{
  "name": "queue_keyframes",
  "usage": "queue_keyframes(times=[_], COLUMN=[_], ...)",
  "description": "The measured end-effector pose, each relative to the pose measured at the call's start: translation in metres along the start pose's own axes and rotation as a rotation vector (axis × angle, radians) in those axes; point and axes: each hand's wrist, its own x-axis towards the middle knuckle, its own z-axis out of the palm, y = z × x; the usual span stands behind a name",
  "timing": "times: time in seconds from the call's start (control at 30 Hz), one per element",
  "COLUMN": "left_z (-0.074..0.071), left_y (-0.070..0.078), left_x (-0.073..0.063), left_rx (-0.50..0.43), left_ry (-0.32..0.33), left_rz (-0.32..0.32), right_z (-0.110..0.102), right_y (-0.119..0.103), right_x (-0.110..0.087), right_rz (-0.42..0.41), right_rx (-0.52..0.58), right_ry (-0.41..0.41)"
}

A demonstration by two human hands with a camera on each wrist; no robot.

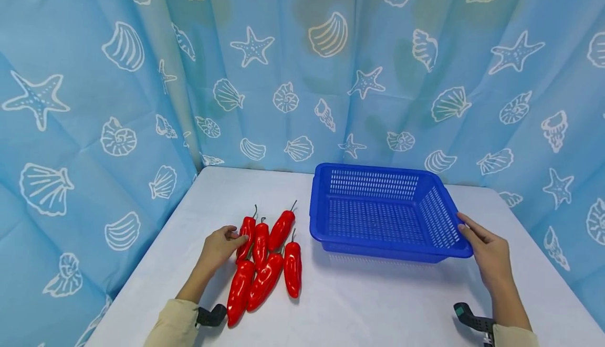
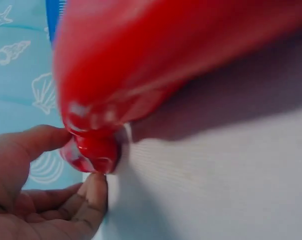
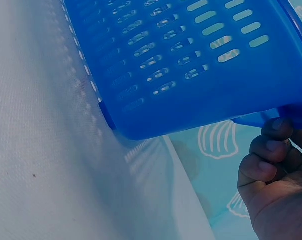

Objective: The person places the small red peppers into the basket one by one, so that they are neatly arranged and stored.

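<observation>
Several glossy red peppers with thin dark stems lie bunched on the white table in the head view. My left hand (image 1: 218,248) is at the leftmost back pepper (image 1: 247,227). In the left wrist view its thumb and fingers pinch that pepper (image 2: 91,152) from opposite sides. A nearer pepper (image 2: 141,55) fills the top of this view. With the right hand (image 1: 492,258) I grip the right rim of a blue perforated plastic basket (image 1: 378,251). The right wrist view has the fingers (image 3: 263,170) curled at the rim, beside the basket's slotted wall (image 3: 191,100). No peppers lie inside the basket.
The white-covered table (image 1: 359,305) ends at a blue curtain (image 1: 293,63) with white shells and starfish, which stands behind and along both sides. Another pepper (image 1: 292,269) lies between the bunch and the basket. Dark wrist cameras (image 1: 212,315) sit on both forearms.
</observation>
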Motion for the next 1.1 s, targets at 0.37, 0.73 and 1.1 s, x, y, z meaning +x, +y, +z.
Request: queue_keyframes(times=[0.37, 0.73, 1.1], left_z=[-0.006, -0.012, -0.021], left_y=[0.003, 0.002, 0.023], left_x=[0.005, 0.007, 0.002], left_rx=[-0.118, -0.296, -0.399], left_ry=[-0.057, -0.059, -0.081], left_rz=[-0.104, -0.135, -0.092], right_z=[0.003, 0.003, 0.004], right_y=[0.002, 0.002, 0.001], right_x=[0.001, 0.001, 0.001], right_rz=[0.009, 0.009, 0.029], right_rx=[-0.023, -0.003, 0.012], right_ry=[0.03, 0.035, 0.042])
